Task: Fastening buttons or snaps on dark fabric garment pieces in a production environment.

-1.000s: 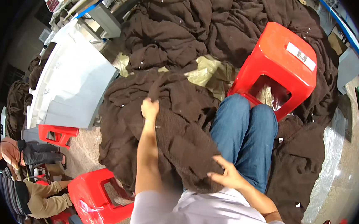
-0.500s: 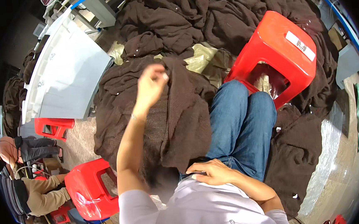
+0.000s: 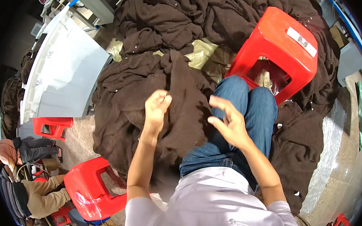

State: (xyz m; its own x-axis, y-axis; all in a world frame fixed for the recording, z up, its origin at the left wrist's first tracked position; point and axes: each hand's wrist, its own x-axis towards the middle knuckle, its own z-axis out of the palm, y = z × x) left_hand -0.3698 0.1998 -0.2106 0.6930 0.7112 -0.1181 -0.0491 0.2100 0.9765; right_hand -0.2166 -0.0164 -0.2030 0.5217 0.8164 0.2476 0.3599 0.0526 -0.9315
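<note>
Dark brown knitted fabric [image 3: 122, 113] lies in a loose heap in front of me and against my lap. My left hand [image 3: 157, 110] is closed, thumb against curled fingers, on a fold of it at the heap's middle. The part below that hand, above my thighs, is smeared by motion. My right hand [image 3: 232, 124] hovers over my jeans, just right of the fabric, with thumb and fingers spread and nothing in them.
A red plastic stool [image 3: 289, 42] stands beyond my knees, another red stool [image 3: 87, 189] at my left. White panels [image 3: 69, 70] rise at the far left. More brown fabric [image 3: 174, 12] is piled ahead over yellowish plastic [image 3: 202, 52]. People [image 3: 39, 194] sit at the left edge.
My left hand has come nearer to me, pulling a fold of the fabric back. My right hand has lifted from my waist and moved forward, fingers spreading. The fabric beside my lap has shifted.
</note>
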